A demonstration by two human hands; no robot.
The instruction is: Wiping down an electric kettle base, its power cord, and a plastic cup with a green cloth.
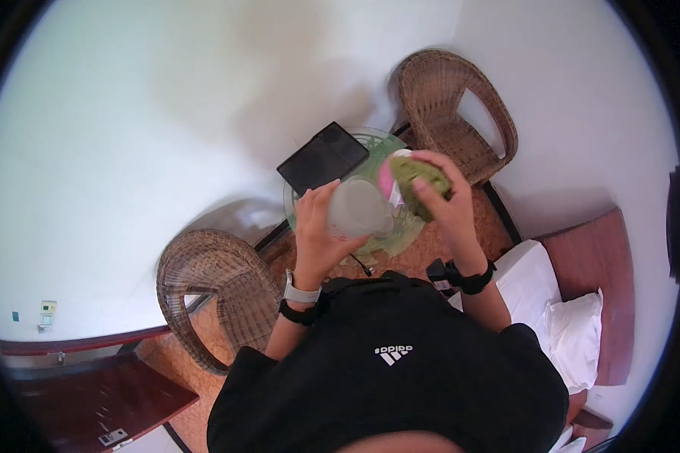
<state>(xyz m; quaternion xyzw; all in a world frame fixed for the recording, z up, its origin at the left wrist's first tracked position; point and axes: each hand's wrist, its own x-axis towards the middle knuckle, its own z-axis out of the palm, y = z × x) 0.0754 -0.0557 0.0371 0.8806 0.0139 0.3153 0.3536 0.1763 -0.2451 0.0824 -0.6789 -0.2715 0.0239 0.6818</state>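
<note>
My left hand [315, 229] grips a translucent, whitish plastic container [358, 206] above a round glass table [405, 235]. The container is tilted, and faint red marks show near its lower edge. Bunched in my right hand [450, 198] is a green cloth [416, 181], held a little to the right of the container and apart from it. Behind the cloth a pink and white object [386, 176] is partly hidden; whether it rests on the table cannot be told. A black flat case or tray [324, 157] lies on the table's far left part.
One wicker armchair [218, 283] stands left of the table, another wicker armchair [456, 107] at the far right. A cable plug [367, 270] shows near my body. A bed with white pillows [575, 334] is at right, a dark red wooden desk [96, 396] at lower left.
</note>
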